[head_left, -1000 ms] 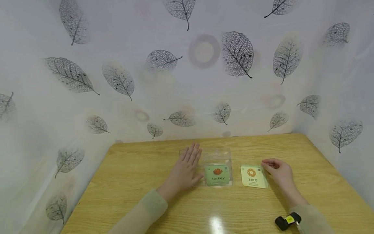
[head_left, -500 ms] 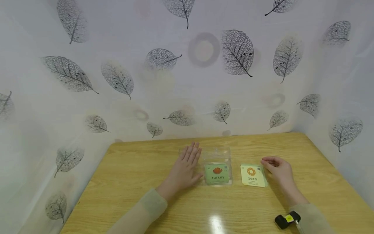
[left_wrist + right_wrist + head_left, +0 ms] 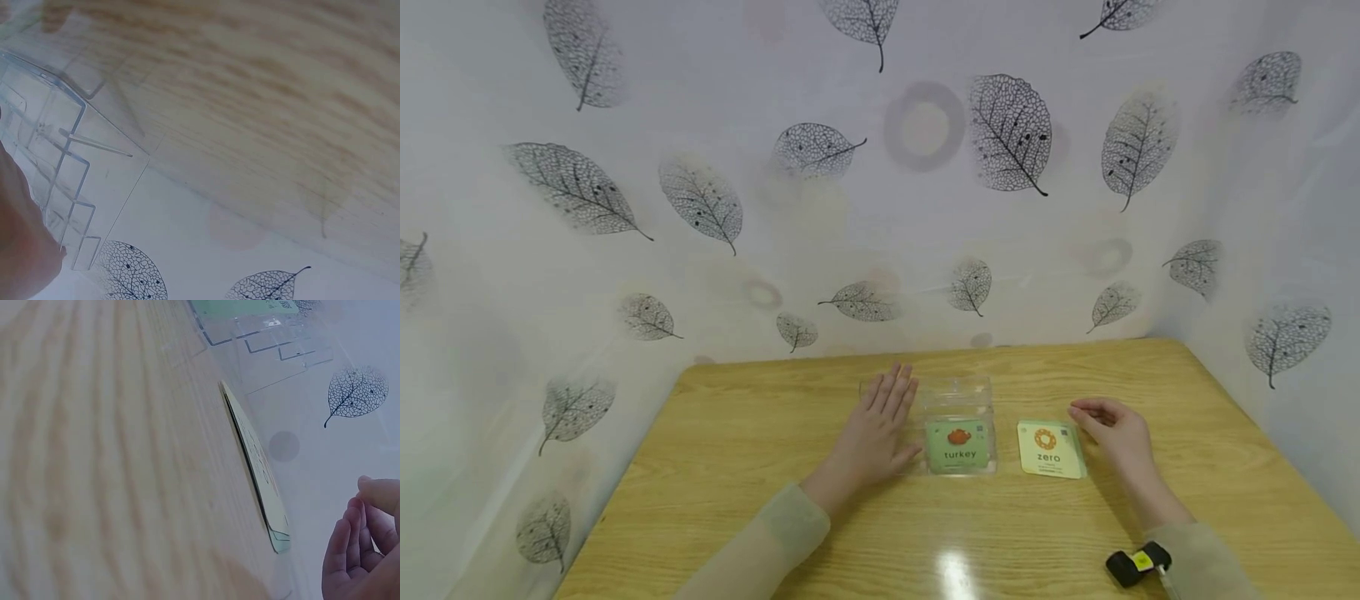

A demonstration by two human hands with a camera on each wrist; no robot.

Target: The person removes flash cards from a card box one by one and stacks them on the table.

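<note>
A clear plastic stepped holder (image 3: 957,398) stands on the table, with a green card marked "turkey" (image 3: 958,447) in its front right section. My left hand (image 3: 874,433) lies with straight fingers over the holder's left part, which it mostly hides. To the right of the holder is a small stack of cards (image 3: 1049,451), a yellow "zero" card on top and a green edge showing beneath. Near the stack's far right corner is my right hand (image 3: 1118,437), fingers loosely bent and thumb close to the index fingertip. The right wrist view shows that hand (image 3: 369,544) apart from the stack (image 3: 256,469), holding nothing visible.
The wooden table (image 3: 760,417) reaches back to a pale leaf-patterned sheet (image 3: 910,217) that also covers both sides. A black device with a yellow label (image 3: 1140,562) is on the right wrist.
</note>
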